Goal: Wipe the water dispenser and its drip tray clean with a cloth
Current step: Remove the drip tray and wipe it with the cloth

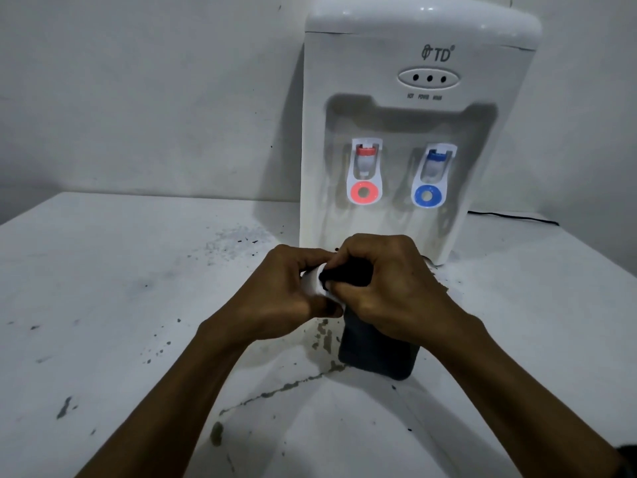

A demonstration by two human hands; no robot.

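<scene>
Tabletop, white and matte, fills the lower part of the view. Its paint is scuffed and grey-smudged, with dark specks scattered about and a chipped crack line running diagonally between the forearms. Behind it rises a plain white wall, faintly marked, in dim light.

A white water dispenser stands upright at the back right of the table, against the wall. It is smooth glossy plastic, box-shaped with a rounded top, a logo reading TD and an oval panel with three small dark dots. In its recessed front hang two taps side by side: a red tap on the left and a blue tap on the right, each ending in a coloured ring. A thin black cable trails away along the table behind the dispenser.

Just in front of the dispenser's base, the two hands are held together. The left hand grips a small, curved white plastic piece, mostly hidden; whether it is the drip tray cannot be told. The right hand is clenched around a dark cloth, pressing it against that piece. The cloth, soft and charcoal-coloured, hangs below the right hand down to the tabletop.
</scene>
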